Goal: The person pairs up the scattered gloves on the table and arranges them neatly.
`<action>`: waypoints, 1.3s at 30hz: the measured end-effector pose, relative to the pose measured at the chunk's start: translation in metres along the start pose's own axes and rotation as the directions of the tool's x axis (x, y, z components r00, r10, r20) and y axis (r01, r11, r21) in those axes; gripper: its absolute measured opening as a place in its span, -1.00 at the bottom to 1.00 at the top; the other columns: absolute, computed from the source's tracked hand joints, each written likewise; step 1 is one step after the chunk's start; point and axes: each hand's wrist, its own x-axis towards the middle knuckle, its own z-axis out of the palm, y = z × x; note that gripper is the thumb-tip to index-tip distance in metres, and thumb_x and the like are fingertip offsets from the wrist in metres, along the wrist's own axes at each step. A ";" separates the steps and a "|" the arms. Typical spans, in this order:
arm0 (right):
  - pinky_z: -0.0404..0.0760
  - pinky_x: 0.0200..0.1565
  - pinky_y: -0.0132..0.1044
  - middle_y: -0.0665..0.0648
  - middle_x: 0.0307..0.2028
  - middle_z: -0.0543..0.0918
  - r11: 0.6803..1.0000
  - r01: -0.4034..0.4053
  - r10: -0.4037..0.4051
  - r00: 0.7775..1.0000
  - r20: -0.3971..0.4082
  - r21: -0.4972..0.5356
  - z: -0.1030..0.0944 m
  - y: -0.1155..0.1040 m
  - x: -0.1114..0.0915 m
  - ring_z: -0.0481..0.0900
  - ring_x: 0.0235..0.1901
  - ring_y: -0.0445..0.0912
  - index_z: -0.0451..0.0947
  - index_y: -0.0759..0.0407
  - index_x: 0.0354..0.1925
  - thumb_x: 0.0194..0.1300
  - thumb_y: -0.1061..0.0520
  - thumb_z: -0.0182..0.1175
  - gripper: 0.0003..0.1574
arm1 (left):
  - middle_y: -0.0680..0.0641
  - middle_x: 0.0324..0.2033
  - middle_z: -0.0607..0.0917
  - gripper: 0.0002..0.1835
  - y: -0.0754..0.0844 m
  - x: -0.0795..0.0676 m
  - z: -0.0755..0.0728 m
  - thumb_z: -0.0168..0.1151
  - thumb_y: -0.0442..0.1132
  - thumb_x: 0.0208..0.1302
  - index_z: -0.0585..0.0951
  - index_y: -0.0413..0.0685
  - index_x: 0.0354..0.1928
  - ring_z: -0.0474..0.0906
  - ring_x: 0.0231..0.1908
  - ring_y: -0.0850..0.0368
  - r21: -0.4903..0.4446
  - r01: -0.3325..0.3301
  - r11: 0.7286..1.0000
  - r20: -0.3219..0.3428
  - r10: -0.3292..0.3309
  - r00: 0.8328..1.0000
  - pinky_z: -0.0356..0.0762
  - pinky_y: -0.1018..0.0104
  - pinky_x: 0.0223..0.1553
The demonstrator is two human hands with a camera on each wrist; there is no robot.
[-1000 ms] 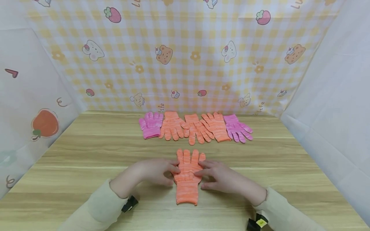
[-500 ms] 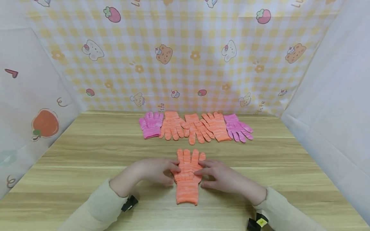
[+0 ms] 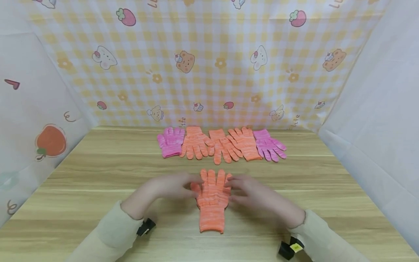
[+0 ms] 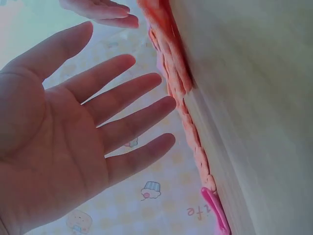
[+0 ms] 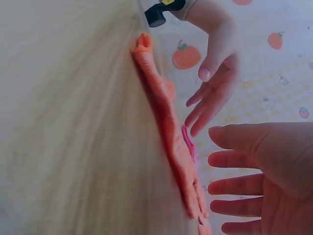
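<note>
An orange knit glove (image 3: 212, 203) lies flat on the table, fingers pointing away and cuff toward me. My left hand (image 3: 175, 185) hovers at its left edge, the fingertips overlapping the glove's thumb side in the head view. On the other side my right hand (image 3: 252, 191) hangs over the glove's right finger edge. Both wrist views show spread, straight fingers raised above the glove: the left palm (image 4: 63, 132) and the right palm (image 5: 288, 171) hold nothing. The glove (image 5: 166, 117) appears edge-on below the hands in the right wrist view.
Behind lies a row of gloves: a pink glove (image 3: 171, 142) at the left, several orange gloves (image 3: 196, 142) overlapping in the middle, and another pink glove (image 3: 269, 145) at the right. A checked cloth (image 3: 209, 83) hangs at the table's (image 3: 108, 174) back edge.
Both hands have lifted off the front orange glove, where their fingertips rested before, and shifted slightly away from me. The gloves have stayed in place.
</note>
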 end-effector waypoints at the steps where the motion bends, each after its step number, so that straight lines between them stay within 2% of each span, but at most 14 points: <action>1: 0.33 0.22 0.06 0.25 0.23 0.43 1.000 0.000 0.000 1.000 -0.007 0.006 -0.002 0.000 0.001 0.35 0.23 0.14 0.53 0.17 0.16 0.33 0.04 0.21 -0.53 | -0.07 0.19 0.51 -0.50 0.000 0.001 -0.001 0.17 -0.09 0.35 0.46 -0.12 0.27 0.38 0.20 -0.04 -0.017 0.007 1.000 -0.003 -0.007 1.000 0.33 0.01 0.19; 5: 0.40 0.16 0.03 0.22 0.14 0.53 0.999 -0.008 0.009 0.999 -0.049 0.031 -0.009 -0.002 0.007 0.44 0.16 0.11 0.53 0.23 0.13 0.33 0.08 0.21 -0.56 | -0.13 0.21 0.48 -0.48 -0.001 0.006 -0.006 0.13 -0.09 0.37 0.42 -0.17 0.30 0.37 0.22 -0.08 -0.049 0.032 0.998 -0.029 -0.033 0.999 0.31 -0.03 0.20; 9: 0.45 0.13 -0.01 0.12 0.09 0.57 0.998 -0.033 0.037 0.994 -0.101 0.050 -0.018 -0.003 0.012 0.47 0.13 0.04 0.53 0.19 0.12 0.33 0.06 0.22 -0.57 | -0.10 0.22 0.48 -0.47 -0.002 0.011 -0.011 0.12 -0.03 0.38 0.44 -0.12 0.29 0.36 0.23 -0.07 -0.055 0.062 0.997 -0.083 -0.066 0.994 0.32 -0.02 0.20; 13: 0.48 0.09 0.00 0.08 0.08 0.57 0.993 -0.067 0.079 0.989 -0.124 0.097 -0.026 -0.004 0.017 0.48 0.12 0.02 0.53 0.14 0.14 0.35 -0.01 0.19 -0.54 | -0.10 0.17 0.53 -0.45 -0.002 0.013 -0.017 0.14 0.05 0.35 0.47 -0.10 0.27 0.39 0.20 -0.08 -0.106 0.095 0.990 -0.142 -0.110 0.984 0.36 -0.02 0.16; 17: 0.51 0.02 0.03 0.07 0.04 0.60 0.987 -0.076 0.096 0.985 -0.144 0.142 -0.032 -0.003 0.026 0.53 0.04 0.02 0.56 0.12 0.11 0.37 0.00 0.17 -0.59 | -0.17 0.10 0.57 -0.49 -0.005 0.018 -0.024 0.14 -0.03 0.36 0.51 -0.22 0.21 0.47 0.11 -0.09 -0.108 0.082 0.991 -0.224 -0.105 0.969 0.43 0.01 0.10; 19: 0.51 0.01 0.03 0.08 0.04 0.61 0.983 -0.073 0.099 0.984 -0.151 0.167 -0.034 -0.002 0.031 0.54 0.02 0.02 0.56 0.14 0.11 0.37 0.02 0.17 -0.59 | -0.18 0.06 0.59 -0.52 -0.007 0.022 -0.028 0.15 -0.07 0.36 0.52 -0.24 0.18 0.50 0.07 -0.08 -0.098 0.086 0.991 -0.264 -0.109 0.958 0.46 0.03 0.07; 23: 0.52 0.02 -0.01 0.10 0.04 0.61 0.972 -0.094 0.132 0.977 -0.169 0.217 -0.038 -0.001 0.041 0.57 -0.02 -0.01 0.56 0.16 0.11 0.37 0.01 0.17 -0.58 | -0.17 0.01 0.61 -0.52 -0.010 0.029 -0.033 0.12 -0.06 0.37 0.51 -0.23 0.19 0.52 0.03 -0.07 -0.137 0.127 0.982 -0.317 -0.165 0.934 0.49 0.05 0.04; 30: 0.60 -0.20 -0.17 0.06 -0.11 0.66 0.944 -0.131 0.201 0.957 -0.210 0.303 -0.047 0.000 0.059 0.61 -0.20 -0.09 0.57 0.13 0.09 0.39 0.00 0.14 -0.61 | -0.23 -0.03 0.63 -0.53 -0.021 0.036 -0.043 0.09 -0.09 0.38 0.51 -0.31 0.16 0.55 -0.03 -0.10 -0.178 0.136 0.975 -0.399 -0.198 0.895 0.52 0.03 -0.02; 35: 0.59 -0.14 -0.12 0.07 -0.05 0.64 0.915 -0.171 0.265 0.938 -0.224 0.366 -0.052 0.000 0.073 0.59 -0.08 -0.05 0.55 0.12 0.12 0.41 -0.03 0.12 -0.59 | -0.30 0.04 0.57 -0.53 -0.031 0.041 -0.049 0.07 -0.11 0.40 0.48 -0.35 0.18 0.51 0.02 -0.15 -0.245 0.150 0.958 -0.436 -0.247 0.866 0.51 0.00 -0.01; 39: 0.57 -0.08 -0.10 0.10 -0.03 0.63 0.878 -0.193 0.308 0.928 -0.209 0.439 -0.053 0.003 0.085 0.58 -0.03 -0.03 0.51 0.12 0.17 0.42 -0.05 0.09 -0.54 | -0.33 0.07 0.54 -0.54 -0.039 0.044 -0.054 0.08 -0.15 0.40 0.47 -0.37 0.18 0.48 0.07 -0.17 -0.298 0.157 0.941 -0.476 -0.289 0.830 0.50 0.01 0.00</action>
